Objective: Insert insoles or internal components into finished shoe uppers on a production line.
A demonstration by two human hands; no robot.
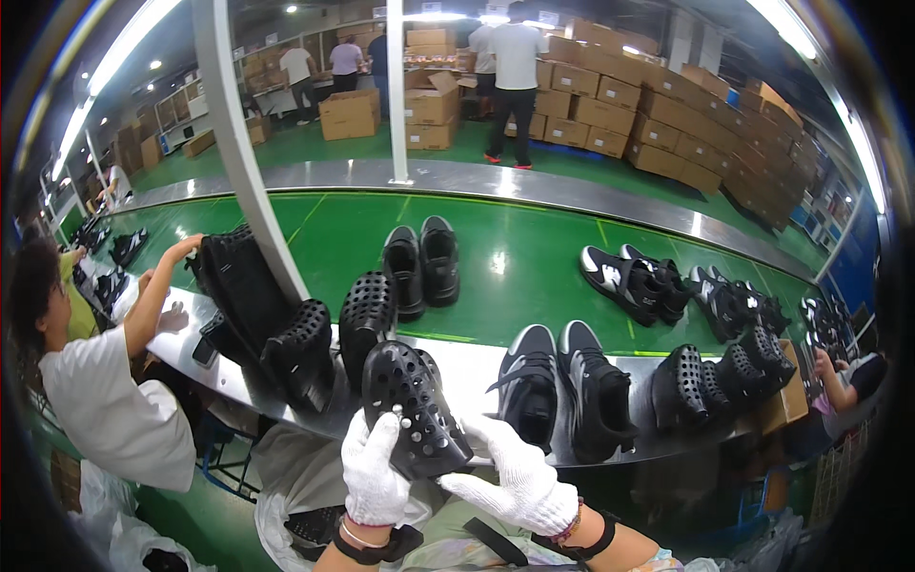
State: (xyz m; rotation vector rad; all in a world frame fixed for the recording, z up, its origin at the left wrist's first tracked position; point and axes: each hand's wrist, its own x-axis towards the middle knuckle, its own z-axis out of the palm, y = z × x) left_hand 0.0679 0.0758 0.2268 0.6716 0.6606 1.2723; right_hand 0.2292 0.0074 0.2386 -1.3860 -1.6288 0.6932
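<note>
My left hand (375, 467), in a white knit glove, is closed on the left side of a black perforated plastic shoe form (410, 405). The form is tilted in front of me, its round holes facing up. At its lower right end, my gloved right hand (515, 477) grips it between thumb and fingers. Just beyond stand more perforated forms (367, 319), partly overlapped by the held one. To the right, a pair of black sneakers with grey toes (596, 391) rests on the metal ledge (467, 360).
A green conveyor belt (515, 272) carries black shoes (438, 262) and sneakers (634, 281). More forms (679, 381) stand right. A white post (243, 153) rises at left, where a co-worker (114, 391) reaches to a tall black stack (243, 286). Cartons (600, 114) are piled behind.
</note>
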